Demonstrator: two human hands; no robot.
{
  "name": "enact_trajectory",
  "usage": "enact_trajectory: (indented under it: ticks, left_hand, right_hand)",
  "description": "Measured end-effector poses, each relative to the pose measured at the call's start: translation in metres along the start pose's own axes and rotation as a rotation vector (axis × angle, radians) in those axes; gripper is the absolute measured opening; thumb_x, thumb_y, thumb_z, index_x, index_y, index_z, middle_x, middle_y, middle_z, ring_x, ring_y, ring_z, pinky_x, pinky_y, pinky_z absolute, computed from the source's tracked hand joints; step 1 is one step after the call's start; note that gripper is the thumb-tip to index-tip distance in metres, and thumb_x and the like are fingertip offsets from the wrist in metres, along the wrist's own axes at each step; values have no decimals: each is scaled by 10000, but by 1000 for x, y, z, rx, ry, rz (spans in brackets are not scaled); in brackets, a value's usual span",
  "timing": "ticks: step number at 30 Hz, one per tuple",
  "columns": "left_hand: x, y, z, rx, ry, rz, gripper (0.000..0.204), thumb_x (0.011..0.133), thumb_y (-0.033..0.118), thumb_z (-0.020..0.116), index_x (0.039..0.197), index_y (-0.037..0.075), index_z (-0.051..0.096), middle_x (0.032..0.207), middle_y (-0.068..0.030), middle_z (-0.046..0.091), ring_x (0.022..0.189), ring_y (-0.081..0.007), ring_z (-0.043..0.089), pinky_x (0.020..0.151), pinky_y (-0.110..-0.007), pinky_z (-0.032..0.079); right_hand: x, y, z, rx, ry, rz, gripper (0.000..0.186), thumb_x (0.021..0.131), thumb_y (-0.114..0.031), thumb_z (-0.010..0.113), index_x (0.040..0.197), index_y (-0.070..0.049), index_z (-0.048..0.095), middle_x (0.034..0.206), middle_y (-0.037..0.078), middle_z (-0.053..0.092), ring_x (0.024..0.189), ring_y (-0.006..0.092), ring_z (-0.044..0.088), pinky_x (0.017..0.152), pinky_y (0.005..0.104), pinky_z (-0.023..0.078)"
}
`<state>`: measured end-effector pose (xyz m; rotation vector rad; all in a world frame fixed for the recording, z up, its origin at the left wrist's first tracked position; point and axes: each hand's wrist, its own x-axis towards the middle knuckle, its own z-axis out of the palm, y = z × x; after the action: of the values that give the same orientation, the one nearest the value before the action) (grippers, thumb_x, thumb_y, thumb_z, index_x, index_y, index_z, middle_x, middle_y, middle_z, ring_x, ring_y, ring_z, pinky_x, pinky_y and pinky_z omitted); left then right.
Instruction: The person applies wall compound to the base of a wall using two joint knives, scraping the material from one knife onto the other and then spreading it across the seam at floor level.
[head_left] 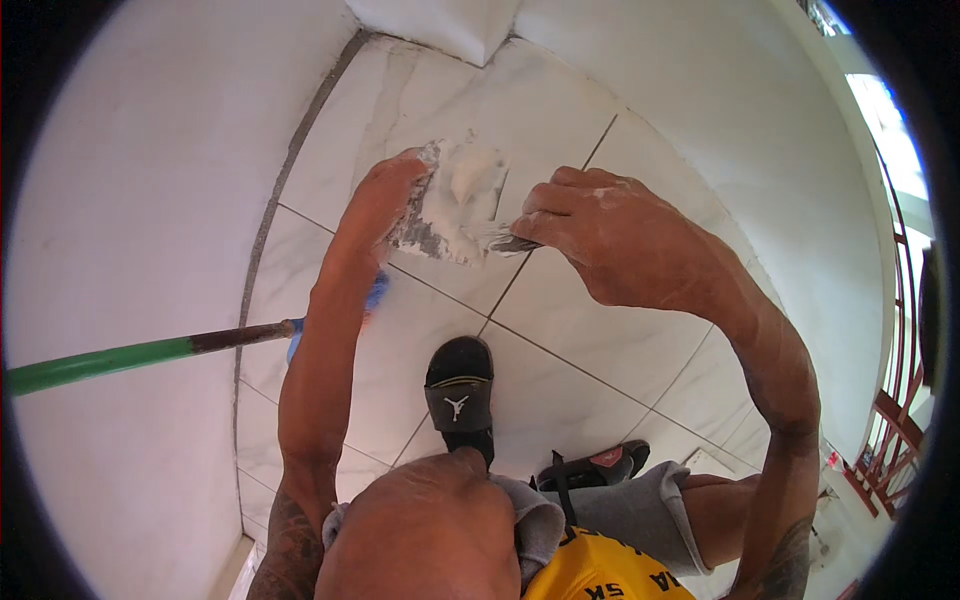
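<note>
Fingers of the right hand are pinched together on a small scraper, whose white-streaked blade points left to the right edge of a flat board. That board lies ahead of the person, loaded with white paste, and the left hand is clamped along its left edge, powdered with white at the fingertips. Whether the board rests on the tiles or hangs just above them, I cannot tell from this overhead view.

The left forearm runs almost straight up from the lower edge; the right forearm swings in from a wide, bent elbow, wrist arched and knuckles up.

On the left, a wall meets the tiled floor along a dark grey strip, and a green-handled brush reaches in beneath the left forearm. Tiles stretch between the right hand and the right-hand wall, leaving room sideways. Nearer the body, a black sandal and a knee bound the space below the board.
</note>
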<state>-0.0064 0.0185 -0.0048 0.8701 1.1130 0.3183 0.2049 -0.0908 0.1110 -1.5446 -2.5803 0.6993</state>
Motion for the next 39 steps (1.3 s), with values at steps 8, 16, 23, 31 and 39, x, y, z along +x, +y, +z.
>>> enact_trajectory:
  ticks: [8, 16, 23, 31, 39]
  left_hand:
    - [46, -18, 9, -120, 132, -177, 278, 882, 165, 474, 1047, -31, 581, 934, -89, 607, 819, -172, 581, 737, -318, 481]
    - [37, -15, -10, -110, 274, -40, 389, 892, 193, 424, 1167, -49, 553, 1008, -126, 629, 849, -204, 634, 757, -326, 517]
    - [11, -23, -22, -200, 242, -52, 432, 889, 151, 408, 1264, -39, 504, 1095, -130, 610, 936, -205, 629, 801, -325, 522]
    - [2, -26, -28, -282, 225, -94, 460, 902, 158, 388, 1320, -20, 462, 1121, -118, 618, 923, -186, 641, 797, -310, 526]
    - [-3, -20, -23, -267, 199, -99, 413, 923, 129, 404, 1293, -36, 484, 1134, -115, 609, 974, -175, 615, 839, -288, 500]
  right_hand:
    - [6, 51, -23, 238, -168, 17, 141, 866, -69, 548, 978, -9, 610, 919, 111, 610, 866, 272, 597, 775, 393, 478]
    - [49, 157, 53, -93, 333, 457, 195, 879, -145, 538, 931, 40, 571, 855, 168, 564, 819, 263, 575, 697, 389, 495]
    - [119, 183, 119, -745, 375, 346, 257, 750, -106, 617, 958, 45, 631, 931, 150, 567, 899, 280, 567, 667, 353, 545]
    - [134, 190, 146, -690, 265, 446, 254, 789, -125, 613, 962, 59, 642, 1013, 185, 555, 952, 320, 533, 732, 425, 495]
    - [106, 202, 124, -529, 299, 220, 233, 782, -103, 602, 946, 57, 638, 1064, 204, 537, 1005, 318, 533, 771, 452, 521]
